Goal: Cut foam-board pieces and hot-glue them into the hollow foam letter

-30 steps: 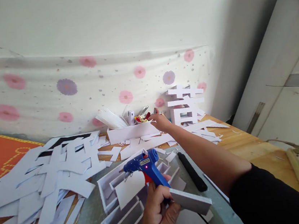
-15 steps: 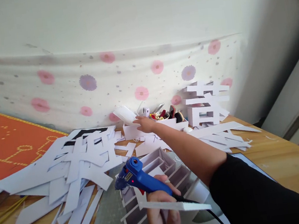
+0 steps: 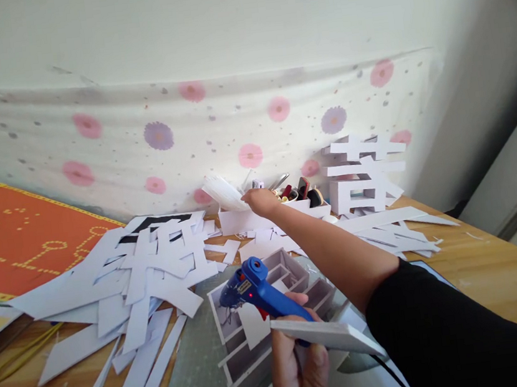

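My left hand (image 3: pixel 293 365) is closed around the handle of a blue hot glue gun (image 3: pixel 271 295). A white foam board strip (image 3: pixel 325 334) is held in the same hand, across its fingers. Under the gun stands a white foam board letter frame (image 3: pixel 249 367) with open compartments. My right hand (image 3: pixel 262 202) reaches far forward, its fingers closed at the edge of a bundle of translucent white glue sticks (image 3: pixel 224 192). The bundle leans out of a white box (image 3: pixel 238 222) by the wall. My right fingertips are partly hidden, so how many sticks they grip is unclear.
Cut white board scraps (image 3: pixel 155 269) heap on the left, with more offcuts (image 3: pixel 385 228) on the right. A white built-up character (image 3: pixel 362 174) stands at the back right. An orange board (image 3: pixel 33 240) lies at left. The gun's black cable (image 3: pixel 394 378) trails toward me.
The view has shifted slightly. My left hand, with the glue gun and strip, sits a little further right over the frame. My right hand stays by the glue sticks.
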Demonstrator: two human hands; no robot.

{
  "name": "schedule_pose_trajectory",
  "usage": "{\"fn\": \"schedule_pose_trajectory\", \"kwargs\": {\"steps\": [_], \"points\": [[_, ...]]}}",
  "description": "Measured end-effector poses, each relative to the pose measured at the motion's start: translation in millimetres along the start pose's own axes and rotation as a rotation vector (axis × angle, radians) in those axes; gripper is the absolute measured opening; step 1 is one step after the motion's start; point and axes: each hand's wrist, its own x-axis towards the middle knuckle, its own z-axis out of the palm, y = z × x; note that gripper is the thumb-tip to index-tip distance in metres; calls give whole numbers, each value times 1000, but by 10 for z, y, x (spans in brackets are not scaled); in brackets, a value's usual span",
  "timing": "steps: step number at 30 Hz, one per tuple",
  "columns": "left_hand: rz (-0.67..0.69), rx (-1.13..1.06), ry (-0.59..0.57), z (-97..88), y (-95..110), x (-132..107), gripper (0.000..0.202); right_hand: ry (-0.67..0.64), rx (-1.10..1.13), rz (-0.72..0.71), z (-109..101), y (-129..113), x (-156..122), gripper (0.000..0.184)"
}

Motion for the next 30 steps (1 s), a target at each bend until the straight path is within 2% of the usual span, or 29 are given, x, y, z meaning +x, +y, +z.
{"fn": "schedule_pose_trajectory", "kwargs": {"steps": [3, 9, 11, 14, 16, 19, 22, 26, 28, 30], "points": [[-11, 49, -52, -22, -26, -27, 23, 78, -7, 25, -185, 71, 13, 36], [-74, 63, -50, -71, -117, -62, 30, 254, 50, 62, -568, 37, 2, 30], [-89, 67, -64, -106, -122, -41, 30, 336, 90, 79, -726, 26, -75, 30], [-128, 63, -166, -180, -88, 10, 34, 482, 149, 151, -1044, 135, -342, 29], [-128, 98, -245, -222, -58, 40, 33, 589, 210, 211, -1292, 294, -653, 22], [-99, 149, -271, -236, -34, 63, 30, 843, 622, 200, -1634, 553, -1344, 5], [-163, 127, -252, -204, -30, 68, 38, 1002, 850, 271, -1831, 696, -2212, 12], [-238, 170, -276, -171, -18, 59, 43, 1152, 1015, 390, -1815, 762, -3272, 16], [-267, 216, -271, -158, -14, 40, 43, 1230, 1066, 436, -1757, 809, -3642, 16], [-290, 265, -248, -139, -17, 9, 41, 1287, 1098, 485, -1714, 873, -3887, 13]]}}
